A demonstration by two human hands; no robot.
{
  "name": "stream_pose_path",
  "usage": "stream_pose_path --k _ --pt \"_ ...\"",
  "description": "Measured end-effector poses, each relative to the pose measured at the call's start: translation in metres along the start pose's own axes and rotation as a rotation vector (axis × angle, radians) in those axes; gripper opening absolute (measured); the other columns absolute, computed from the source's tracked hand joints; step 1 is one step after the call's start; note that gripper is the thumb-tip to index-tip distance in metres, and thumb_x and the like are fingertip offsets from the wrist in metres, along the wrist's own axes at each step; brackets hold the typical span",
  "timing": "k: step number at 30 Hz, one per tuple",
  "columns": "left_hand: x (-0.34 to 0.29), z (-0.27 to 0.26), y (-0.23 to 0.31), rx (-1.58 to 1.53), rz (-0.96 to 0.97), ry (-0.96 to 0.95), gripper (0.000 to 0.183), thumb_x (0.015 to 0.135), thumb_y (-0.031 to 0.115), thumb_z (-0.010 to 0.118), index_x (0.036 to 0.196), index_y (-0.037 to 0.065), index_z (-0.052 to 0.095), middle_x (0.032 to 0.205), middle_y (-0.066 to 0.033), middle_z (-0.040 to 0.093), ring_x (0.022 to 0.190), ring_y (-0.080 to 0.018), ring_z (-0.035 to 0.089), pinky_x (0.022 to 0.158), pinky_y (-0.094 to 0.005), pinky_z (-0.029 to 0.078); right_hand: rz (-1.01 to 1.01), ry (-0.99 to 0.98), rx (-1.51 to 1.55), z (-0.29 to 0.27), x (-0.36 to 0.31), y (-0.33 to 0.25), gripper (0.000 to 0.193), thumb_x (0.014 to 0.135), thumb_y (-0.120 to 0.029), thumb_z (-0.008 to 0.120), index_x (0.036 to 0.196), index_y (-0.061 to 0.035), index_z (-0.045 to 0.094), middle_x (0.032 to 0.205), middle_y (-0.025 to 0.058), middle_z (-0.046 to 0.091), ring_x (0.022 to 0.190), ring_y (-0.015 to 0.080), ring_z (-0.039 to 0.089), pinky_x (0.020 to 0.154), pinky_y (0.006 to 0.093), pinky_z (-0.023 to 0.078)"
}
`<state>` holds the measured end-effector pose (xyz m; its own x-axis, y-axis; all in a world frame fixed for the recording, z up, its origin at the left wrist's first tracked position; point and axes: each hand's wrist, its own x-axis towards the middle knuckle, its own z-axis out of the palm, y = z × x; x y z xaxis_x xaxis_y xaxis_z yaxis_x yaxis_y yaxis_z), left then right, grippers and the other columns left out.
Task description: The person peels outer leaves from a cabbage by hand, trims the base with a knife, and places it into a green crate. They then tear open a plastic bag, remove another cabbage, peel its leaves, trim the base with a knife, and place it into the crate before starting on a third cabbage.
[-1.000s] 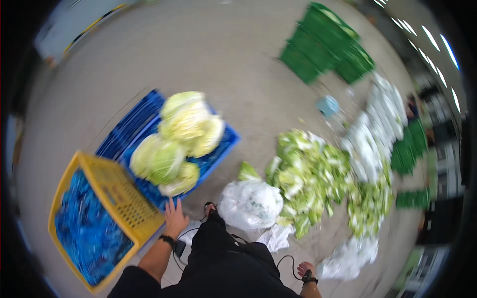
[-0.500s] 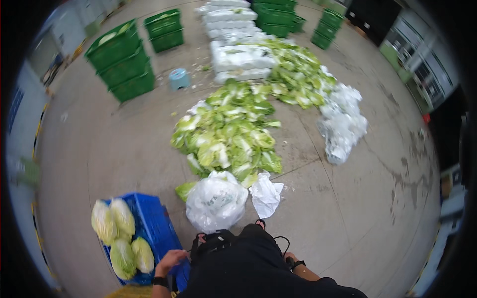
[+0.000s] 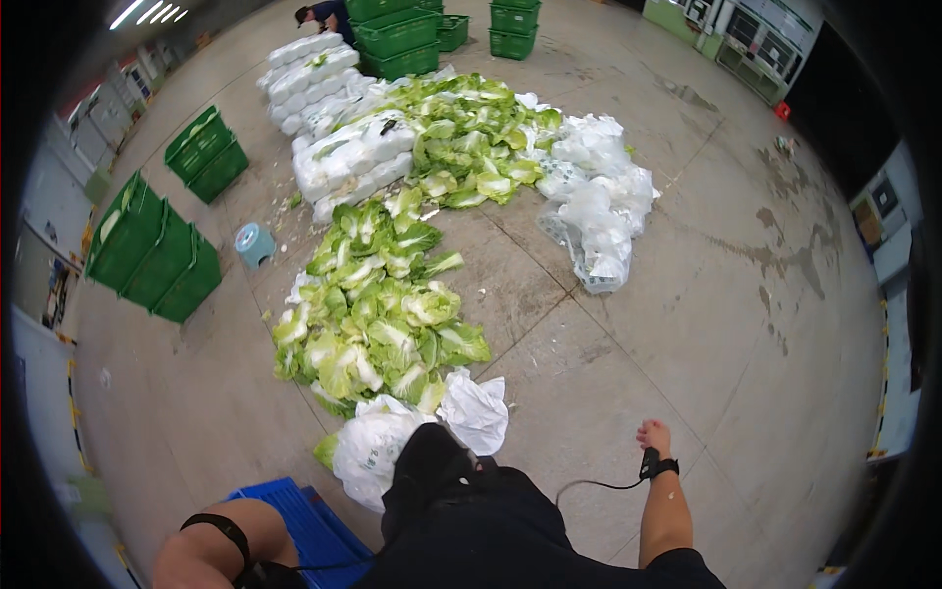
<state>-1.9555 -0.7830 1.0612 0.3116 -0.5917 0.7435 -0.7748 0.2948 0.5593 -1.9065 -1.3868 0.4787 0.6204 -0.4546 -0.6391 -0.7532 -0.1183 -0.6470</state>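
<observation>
My right arm reaches out over the bare floor at the lower right, and my right hand (image 3: 653, 435) holds nothing, its fingers loosely bent and a little apart. A black wrist strap with a cable sits behind it. Bent at the lower left, my left arm partly covers the blue crate (image 3: 319, 525). My left hand (image 3: 263, 530) shows only as a rounded, strapped shape whose fingers are hidden. In front of my legs lies a translucent plastic bag (image 3: 378, 452), beside a crumpled white sheet (image 3: 475, 410). Just beyond spreads a heap of loose cabbage leaves (image 3: 378, 319).
A second leaf heap (image 3: 466, 142) adjoins stacked white-wrapped bundles (image 3: 358, 157). Clear plastic bags (image 3: 594, 211) lie right of it. Green crates (image 3: 157, 250) and a light-blue stool (image 3: 254, 244) stand left. Another person (image 3: 324, 15) bends over at the far end, near more green crates (image 3: 397, 44).
My view has turned, shifting the heaps leftward. My right arm has swung out from my side. My left arm has moved left across the blue crate, and its cabbages are no longer visible.
</observation>
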Motion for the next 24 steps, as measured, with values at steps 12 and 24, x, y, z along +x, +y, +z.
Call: stream_pose_path --k 12,24 --pt "0.082 -0.124 -0.236 -0.262 -0.116 -0.135 0.044 0.094 0.015 0.063 0.134 0.030 0.056 0.081 0.0013 0.062 0.063 -0.0117 0.051 0.073 -0.0365 0.047 0.077 -0.139 -0.317 0.033 -0.021 0.065 0.021 0.087 -0.016 0.065 0.101 -0.0002 0.070 0.076 0.0108 0.070 0.064 0.0214 0.068 0.058 0.0333 0.054" --pt "0.170 -0.266 -0.597 -0.290 -0.377 -0.309 0.050 0.083 0.042 0.075 0.124 0.014 0.066 0.086 -0.0041 0.068 0.072 -0.0197 0.064 0.071 -0.0363 0.053 0.821 -0.037 0.199 0.128 0.043 -0.076 0.029 0.092 -0.025 0.061 0.113 -0.0049 0.060 0.092 0.0136 0.069 0.064 0.0238 0.067 0.049 0.0408 0.047"
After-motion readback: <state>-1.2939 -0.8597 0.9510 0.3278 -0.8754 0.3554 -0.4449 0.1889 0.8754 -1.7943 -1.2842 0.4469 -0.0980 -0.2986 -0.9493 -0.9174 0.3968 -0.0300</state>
